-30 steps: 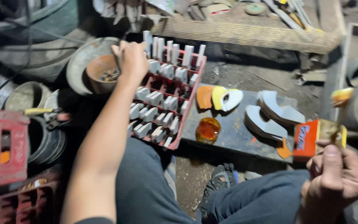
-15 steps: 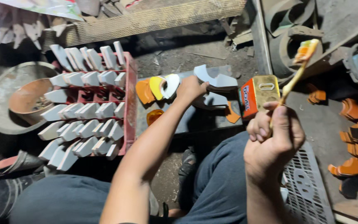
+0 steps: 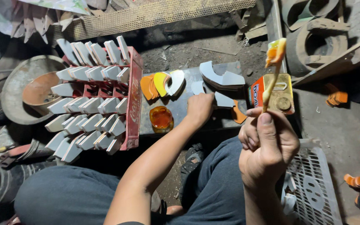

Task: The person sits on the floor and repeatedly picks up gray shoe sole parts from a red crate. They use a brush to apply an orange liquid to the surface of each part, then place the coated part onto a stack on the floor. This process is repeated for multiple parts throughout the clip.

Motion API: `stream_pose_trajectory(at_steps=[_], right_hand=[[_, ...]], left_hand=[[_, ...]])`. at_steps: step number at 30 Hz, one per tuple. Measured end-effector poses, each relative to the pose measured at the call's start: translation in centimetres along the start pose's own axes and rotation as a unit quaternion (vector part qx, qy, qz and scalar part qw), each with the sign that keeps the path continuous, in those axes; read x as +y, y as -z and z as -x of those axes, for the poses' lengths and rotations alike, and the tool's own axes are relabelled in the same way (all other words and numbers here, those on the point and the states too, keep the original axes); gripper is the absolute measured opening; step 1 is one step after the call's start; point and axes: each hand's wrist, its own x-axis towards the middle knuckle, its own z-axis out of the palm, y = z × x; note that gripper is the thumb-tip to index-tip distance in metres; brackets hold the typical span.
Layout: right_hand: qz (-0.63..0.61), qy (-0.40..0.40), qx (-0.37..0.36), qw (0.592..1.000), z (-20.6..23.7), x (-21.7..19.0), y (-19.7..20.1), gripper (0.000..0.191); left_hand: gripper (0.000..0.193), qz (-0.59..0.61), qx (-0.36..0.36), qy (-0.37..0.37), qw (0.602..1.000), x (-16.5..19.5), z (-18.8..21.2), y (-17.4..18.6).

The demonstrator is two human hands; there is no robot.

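Orange glue coats the yellow brush (image 3: pixel 274 66) pinched upright in the right hand (image 3: pixel 267 146); left hand (image 3: pixel 199 109) fingers, seemingly curled, press a grey curved sole piece (image 3: pixel 223 100) flat.

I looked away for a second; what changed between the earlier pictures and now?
The left hand left the red crate of grey pieces, crossed right and now rests on a grey piece on the board. The right hand kept gripping the glue brush, bristles up.

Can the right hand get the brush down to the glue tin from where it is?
Probably yes. The right hand holds the brush upright just in front of the glue tin, with nothing between them; the left hand rests off to the side on grey pieces.
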Motion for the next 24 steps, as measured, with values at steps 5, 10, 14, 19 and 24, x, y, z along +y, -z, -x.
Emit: stream_pose_trajectory(at_steps=[5,10,14,19,24], right_hand=[[0.009,0.02,-0.009,1.0,1.1,-0.3,-0.2,0.022],[0.006,0.026,-0.014,1.0,2.2,-0.5,-0.5,0.021],[0.031,0.031,-0.015,0.999,3.4,-0.6,-1.2,0.019],[0.023,0.04,-0.007,0.999,4.7,-0.8,-2.2,0.018],[0.051,0.052,-0.018,0.997,5.0,-0.4,-3.1,0.014]], left_hand=[[0.039,0.103,0.082,-0.037,0.991,0.3,3.5,5.0],[0.051,0.226,0.178,0.011,0.958,1.9,10.9,8.2],[0.04,0.226,0.087,0.111,0.964,1.0,15.4,7.0],[0.056,0.221,0.151,0.073,0.961,-0.5,17.8,4.9],[0.055,0.253,0.106,0.093,0.957,-2.2,18.2,4.3]])
